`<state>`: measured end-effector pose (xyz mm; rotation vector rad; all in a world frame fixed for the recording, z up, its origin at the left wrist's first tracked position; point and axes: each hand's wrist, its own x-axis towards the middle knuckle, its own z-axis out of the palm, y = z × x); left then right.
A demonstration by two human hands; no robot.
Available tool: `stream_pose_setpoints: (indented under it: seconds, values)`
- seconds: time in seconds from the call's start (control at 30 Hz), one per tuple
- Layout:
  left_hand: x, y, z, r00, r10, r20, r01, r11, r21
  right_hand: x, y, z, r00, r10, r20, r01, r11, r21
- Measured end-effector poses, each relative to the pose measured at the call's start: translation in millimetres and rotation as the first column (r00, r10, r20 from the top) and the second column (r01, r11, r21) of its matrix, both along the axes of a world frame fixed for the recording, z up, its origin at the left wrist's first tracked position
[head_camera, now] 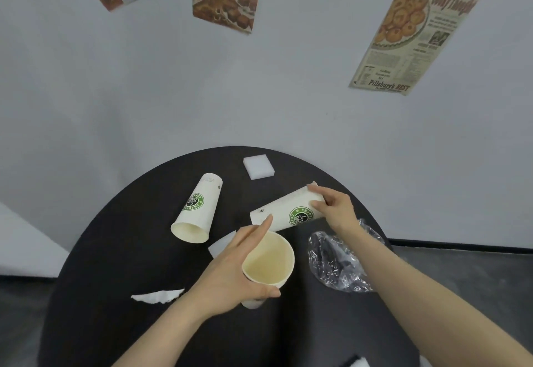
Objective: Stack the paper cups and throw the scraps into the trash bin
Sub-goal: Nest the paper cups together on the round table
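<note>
My left hand (230, 274) grips an upright paper cup (269, 260) with its mouth facing up, above the round black table (115, 265). My right hand (331, 208) holds the wide end of a second cup (284, 210), which lies on its side with its green logo showing and its base pointing left. A third cup (197, 208) lies on its side at the left, mouth toward me. A torn white paper scrap (157, 296) lies at the near left. Another white scrap (223, 244) peeks out from under my left hand. No trash bin is in view.
A white foam square (258, 167) sits near the far edge of the table. A crumpled clear plastic wrapper (337, 262) lies on the right, under my right forearm. A white piece (356, 362) shows at the bottom edge. Posters hang on the wall behind.
</note>
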<state>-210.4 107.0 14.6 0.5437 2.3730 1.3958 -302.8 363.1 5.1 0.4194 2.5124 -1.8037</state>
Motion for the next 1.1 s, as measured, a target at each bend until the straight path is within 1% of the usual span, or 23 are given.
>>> stream_pose_setpoints:
  seconds: [0.13, 0.2, 0.3, 0.4, 0.5, 0.57, 0.6, 0.7, 0.77, 0.9, 1.0, 1.1]
  values:
    - [14.4, -1.3, 2.4, 0.999, -0.02, -0.031, 0.019, 1.0, -0.014, 34.5, -14.7, 60.9, 0.981, 0.021, -0.192, 0.01, 0.987, 0.16]
    - [18.2, -2.1, 0.3, 0.999, -0.027, -0.027, 0.026, 1.0, -0.011, 65.0, -24.7, 97.2, 0.954, 0.009, -0.301, 0.045, 0.984, 0.171]
    - [20.5, -2.8, -3.4, 1.0, -0.012, -0.018, 0.013, 0.999, 0.034, 117.0, -39.5, 141.3, 0.881, -0.01, -0.472, 0.094, 0.984, 0.154]
    - [23.7, -4.7, -3.6, 1.0, -0.026, 0.003, 0.026, 0.998, 0.052, 154.1, -48.6, 160.7, 0.835, 0.027, -0.549, 0.108, 0.972, 0.211]
    - [27.1, -10.7, -3.7, 0.998, -0.024, 0.057, 0.017, 0.994, 0.111, 172.7, -51.8, 160.9, 0.84, 0.107, -0.531, 0.114, 0.923, 0.368]
    - [29.5, -14.9, -2.9, 0.994, -0.026, 0.102, 0.011, 0.989, 0.149, 177.1, -52.5, 153.8, 0.874, 0.161, -0.459, 0.105, 0.858, 0.502]
    - [31.1, -17.1, -1.9, 0.993, -0.029, 0.114, 0.01, 0.987, 0.159, 178.6, -55.1, 149.9, 0.891, 0.172, -0.421, 0.091, 0.839, 0.537]
    - [35.4, -25.7, 0.7, 0.993, -0.048, 0.106, 0.032, 0.988, 0.15, 180.5, -71.4, 138.4, 0.928, 0.216, -0.303, 0.001, 0.813, 0.582]
    - [37.8, -32.1, 3.4, 0.995, -0.055, 0.085, 0.044, 0.99, 0.133, 179.2, -82.8, 127.9, 0.929, 0.277, -0.245, -0.065, 0.773, 0.63]
    - [40.6, -41.7, 9.3, 0.997, -0.065, 0.053, 0.058, 0.99, 0.125, 171.5, -91.3, 98.3, 0.91, 0.383, -0.162, -0.155, 0.673, 0.724]
    - [41.2, -46.0, 9.2, 0.996, -0.073, 0.048, 0.068, 0.992, 0.102, 168.8, -93.0, 78.5, 0.876, 0.457, -0.152, -0.201, 0.634, 0.747]
    - [41.0, -50.5, 4.0, 0.995, -0.068, 0.073, 0.059, 0.992, 0.115, 168.5, -90.1, 58.1, 0.832, 0.542, -0.119, -0.275, 0.59, 0.76]
